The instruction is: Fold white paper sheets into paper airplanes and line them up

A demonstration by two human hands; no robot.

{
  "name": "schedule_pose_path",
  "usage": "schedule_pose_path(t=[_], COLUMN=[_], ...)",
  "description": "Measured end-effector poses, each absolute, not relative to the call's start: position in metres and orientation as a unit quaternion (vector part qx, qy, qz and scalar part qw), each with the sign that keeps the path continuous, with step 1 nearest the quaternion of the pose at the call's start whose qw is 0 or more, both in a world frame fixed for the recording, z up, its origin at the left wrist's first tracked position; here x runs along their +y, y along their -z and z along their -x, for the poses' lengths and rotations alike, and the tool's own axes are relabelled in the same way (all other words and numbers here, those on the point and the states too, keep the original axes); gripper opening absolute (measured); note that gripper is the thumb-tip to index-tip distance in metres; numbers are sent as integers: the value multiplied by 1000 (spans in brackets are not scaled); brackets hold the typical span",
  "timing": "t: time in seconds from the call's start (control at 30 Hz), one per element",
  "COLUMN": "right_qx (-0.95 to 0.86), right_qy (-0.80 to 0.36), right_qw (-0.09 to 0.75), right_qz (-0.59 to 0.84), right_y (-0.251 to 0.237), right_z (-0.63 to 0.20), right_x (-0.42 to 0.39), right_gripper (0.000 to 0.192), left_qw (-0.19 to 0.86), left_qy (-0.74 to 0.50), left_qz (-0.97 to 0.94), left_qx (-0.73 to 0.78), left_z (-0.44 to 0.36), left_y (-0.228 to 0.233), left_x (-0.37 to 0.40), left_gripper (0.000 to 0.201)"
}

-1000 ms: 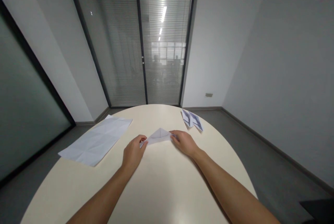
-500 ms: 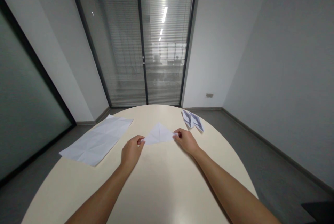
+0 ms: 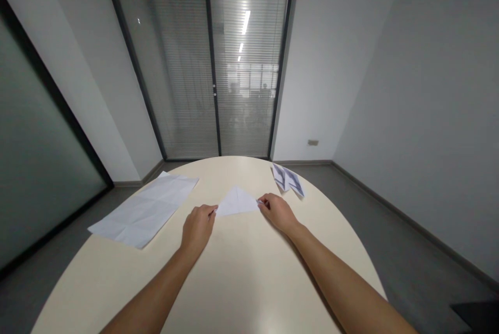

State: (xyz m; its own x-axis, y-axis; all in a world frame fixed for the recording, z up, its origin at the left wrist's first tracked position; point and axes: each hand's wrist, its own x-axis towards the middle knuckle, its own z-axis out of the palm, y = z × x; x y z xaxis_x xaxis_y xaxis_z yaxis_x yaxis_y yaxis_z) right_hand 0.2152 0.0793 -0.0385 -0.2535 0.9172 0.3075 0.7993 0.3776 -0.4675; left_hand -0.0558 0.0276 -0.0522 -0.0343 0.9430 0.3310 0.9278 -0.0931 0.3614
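Note:
A white sheet of paper folded into a triangle lies in front of me, its peak pointing away and a crease running down its middle. My left hand pinches its left corner between thumb and fingers. At the opposite corner, my right hand is closed in a similar pinch. Both corner tips are partly hidden by the fingers.
The round cream table carries a large creased sheet of paper at the left. Near the far right edge rests a folded paper piece. Beyond stand glass doors with blinds.
The fingers of my left hand have closed more tightly at the left corner. The triangle and my right hand have shifted very slightly.

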Motion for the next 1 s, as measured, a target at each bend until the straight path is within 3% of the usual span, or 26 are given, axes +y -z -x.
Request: schedule_pose_path(t=[0.6,0.67,0.83,1.0], right_qx=[-840,-837,-834,-843], right_qy=[2,-9,-71,-110], right_qw=[131,128,92,85], right_qz=[526,532,539,520], right_y=[22,24,36,38], right_z=[-200,-192,-179,-182], right_x=[57,51,43,44], right_gripper=[29,36,78,82], left_qw=[-54,-56,-61,-45], left_qy=[-156,-153,-143,-137], left_qz=[-760,-763,-776,-786], left_qx=[629,626,612,601], left_z=[44,39,31,33], left_y=[49,47,48,51], left_x=[20,17,15,17], left_gripper=[33,33,38,38])
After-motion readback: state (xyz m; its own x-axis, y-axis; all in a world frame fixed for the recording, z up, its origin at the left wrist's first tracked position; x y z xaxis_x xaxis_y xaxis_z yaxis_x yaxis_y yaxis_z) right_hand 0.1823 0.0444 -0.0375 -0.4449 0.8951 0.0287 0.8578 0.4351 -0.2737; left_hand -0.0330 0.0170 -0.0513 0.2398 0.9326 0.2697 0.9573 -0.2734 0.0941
